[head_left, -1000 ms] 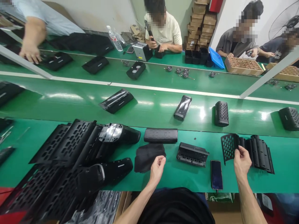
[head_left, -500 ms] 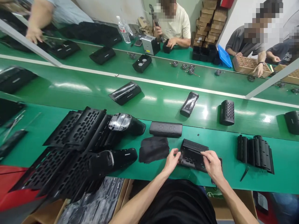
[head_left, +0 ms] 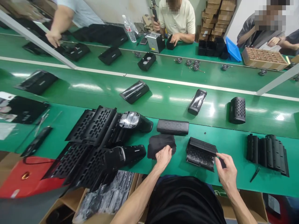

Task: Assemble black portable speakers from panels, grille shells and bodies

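Note:
My left hand (head_left: pixel 164 157) is on the lower right part of a dark cloth stack (head_left: pixel 158 144), its fingers pinched at the fabric. A black perforated shell (head_left: pixel 201 154) with a ribbed upper side lies on the green table to the right of the cloth. My right hand (head_left: pixel 226 169) is at the shell's right end, with thumb and forefinger parted near its corner; whether they touch it is unclear. Behind the cloth lies a closed black rounded case (head_left: pixel 173 127).
Perforated panels (head_left: pixel 98 124) and two black housings (head_left: pixel 136 121) are piled on the left. Curved black parts (head_left: pixel 267 154) and a thin black tool (head_left: pixel 254 174) lie right. Beyond, a green conveyor (head_left: pixel 163 96) carries cases. Co-workers sit across, near a divided box (head_left: pixel 265 58).
My left hand has left the shell and moved left onto the cloth. My right hand has shifted to the shell's right end. The view has turned, moving the scene rightward.

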Demonstrator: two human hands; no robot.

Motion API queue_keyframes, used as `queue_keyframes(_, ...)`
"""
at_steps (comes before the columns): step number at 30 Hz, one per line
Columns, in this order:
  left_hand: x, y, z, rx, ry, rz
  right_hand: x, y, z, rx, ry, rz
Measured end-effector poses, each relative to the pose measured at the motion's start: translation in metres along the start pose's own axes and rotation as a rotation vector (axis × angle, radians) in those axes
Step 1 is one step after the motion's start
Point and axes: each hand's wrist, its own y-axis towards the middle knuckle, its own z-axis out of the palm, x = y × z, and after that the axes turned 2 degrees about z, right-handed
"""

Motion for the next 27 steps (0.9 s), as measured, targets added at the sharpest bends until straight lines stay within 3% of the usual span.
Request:
queue_keyframes(4,0.008,-0.002,0.004,0.009,0.082,0.034,0.032,-0.016,0.006,0.156,0.188,0.076)
queue_keyframes(10,0.015,-0.005,0.009,-0.027,0.069,0.082,0.075,-0.03,0.046,0.472,0.398,0.098)
queue_keyframes(14,0.024,-0.017,0.007,-0.056,-0.033,0.153,0.082,-0.029,0.074,0.623,0.402,0.171)
queue_keyframes(22,0.031,-0.044,0.018,-0.095,-0.285,0.261,0.091,-0.011,0.149,0.755,0.287,0.34)
queue_keyframes(27,0.028,-0.052,0.031,-0.072,-0.408,0.31,0.085,-0.012,0.167,0.806,0.169,0.295)
